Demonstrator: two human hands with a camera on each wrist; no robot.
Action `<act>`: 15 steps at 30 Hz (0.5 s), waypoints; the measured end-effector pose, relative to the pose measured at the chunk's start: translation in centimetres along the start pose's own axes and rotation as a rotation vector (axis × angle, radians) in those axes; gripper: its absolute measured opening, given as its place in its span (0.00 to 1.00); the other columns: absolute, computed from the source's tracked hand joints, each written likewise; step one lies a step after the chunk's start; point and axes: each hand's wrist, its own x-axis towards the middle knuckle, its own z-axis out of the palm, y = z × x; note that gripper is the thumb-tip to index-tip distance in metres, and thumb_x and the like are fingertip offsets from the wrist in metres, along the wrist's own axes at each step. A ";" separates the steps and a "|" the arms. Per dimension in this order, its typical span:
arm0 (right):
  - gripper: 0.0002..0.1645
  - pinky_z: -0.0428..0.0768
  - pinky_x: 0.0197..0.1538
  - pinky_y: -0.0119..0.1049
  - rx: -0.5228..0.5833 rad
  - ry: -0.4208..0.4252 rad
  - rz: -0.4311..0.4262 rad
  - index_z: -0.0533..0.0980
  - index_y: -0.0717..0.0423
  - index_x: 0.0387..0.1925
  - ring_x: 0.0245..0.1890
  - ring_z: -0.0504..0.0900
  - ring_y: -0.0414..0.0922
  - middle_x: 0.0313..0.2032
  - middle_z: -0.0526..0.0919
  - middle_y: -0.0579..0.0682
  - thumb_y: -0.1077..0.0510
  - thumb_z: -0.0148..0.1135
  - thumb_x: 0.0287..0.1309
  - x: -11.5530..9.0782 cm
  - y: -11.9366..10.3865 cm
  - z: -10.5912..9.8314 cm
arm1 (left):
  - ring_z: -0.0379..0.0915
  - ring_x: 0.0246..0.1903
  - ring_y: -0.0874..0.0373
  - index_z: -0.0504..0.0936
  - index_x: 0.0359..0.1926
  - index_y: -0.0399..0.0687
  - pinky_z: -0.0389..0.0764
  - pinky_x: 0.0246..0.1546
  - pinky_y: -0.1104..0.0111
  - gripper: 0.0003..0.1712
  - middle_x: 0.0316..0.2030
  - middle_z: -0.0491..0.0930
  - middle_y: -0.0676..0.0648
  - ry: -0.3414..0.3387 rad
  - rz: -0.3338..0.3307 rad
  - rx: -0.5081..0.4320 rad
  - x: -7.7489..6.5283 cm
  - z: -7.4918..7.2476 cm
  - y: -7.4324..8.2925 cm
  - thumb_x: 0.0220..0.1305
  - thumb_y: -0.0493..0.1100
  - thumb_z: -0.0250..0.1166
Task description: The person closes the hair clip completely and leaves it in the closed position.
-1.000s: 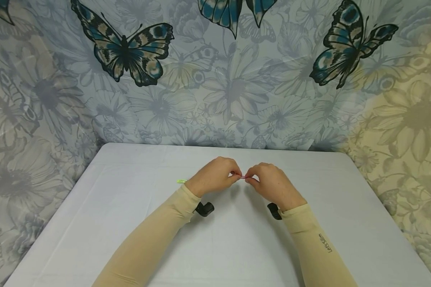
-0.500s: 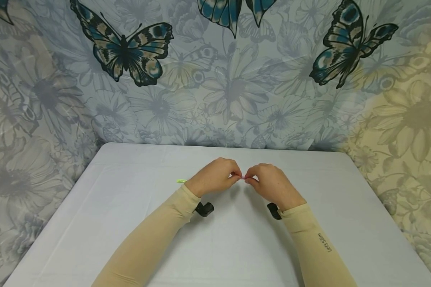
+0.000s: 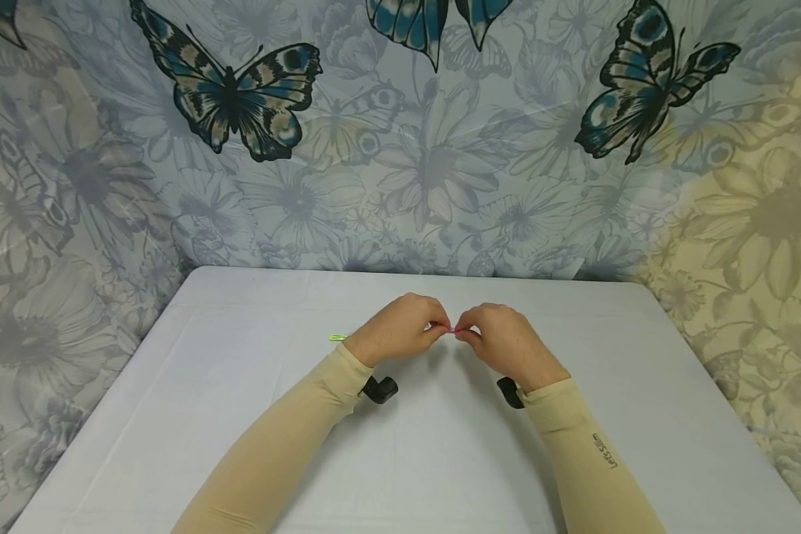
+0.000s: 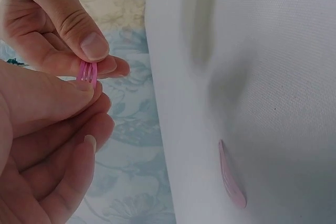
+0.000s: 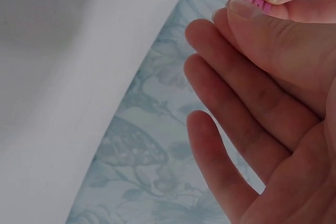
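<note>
A small pink hair clip (image 3: 452, 330) is stretched between both hands above the table, its slotted middle showing between the fingertips (image 4: 87, 72). The left hand (image 3: 400, 326) pinches one end with thumb and index finger. At the other end the right hand (image 3: 503, 341) pinches it the same way, its remaining fingers spread loosely in the right wrist view. Most of the clip is hidden under the thumbs and fingers. On the table in the left wrist view lies a pale pink teardrop snap clip (image 4: 231, 177). Beside the left wrist, the head view shows a yellow-green clip (image 3: 337, 337), partly covered by the hand.
A white cloth covers the table (image 3: 274, 415). Behind its far edge hangs a backdrop (image 3: 434, 163) printed with flowers and butterflies. Black wrist cameras (image 3: 380, 389) sit under both cuffs of the beige sleeves (image 3: 274, 445).
Both hands stay nearly in place, with only tiny shifts at the fingertips. The pink clip remains pinched between them throughout.
</note>
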 end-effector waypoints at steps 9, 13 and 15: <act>0.03 0.89 0.45 0.49 0.006 -0.004 -0.015 0.91 0.53 0.40 0.40 0.90 0.47 0.38 0.93 0.46 0.60 0.76 0.65 0.1 0.2 0.2 | 0.86 0.44 0.62 0.94 0.46 0.47 0.84 0.48 0.70 0.08 0.44 0.92 0.52 -0.025 0.006 -0.018 0.1 0.0 -0.3 0.76 0.37 0.68; 0.02 0.89 0.44 0.48 0.005 0.003 -0.025 0.91 0.52 0.39 0.39 0.90 0.46 0.37 0.93 0.45 0.60 0.76 0.65 0.1 0.3 0.2 | 0.85 0.43 0.63 0.94 0.45 0.48 0.84 0.48 0.72 0.09 0.44 0.92 0.53 -0.035 0.008 -0.018 0.2 0.0 -0.4 0.76 0.37 0.68; 0.02 0.89 0.44 0.47 0.005 0.006 -0.030 0.91 0.52 0.39 0.39 0.89 0.46 0.37 0.93 0.45 0.60 0.77 0.65 0.1 0.3 0.2 | 0.85 0.43 0.63 0.94 0.45 0.48 0.84 0.48 0.72 0.09 0.44 0.92 0.53 -0.036 0.010 -0.019 0.2 0.0 -0.4 0.76 0.37 0.68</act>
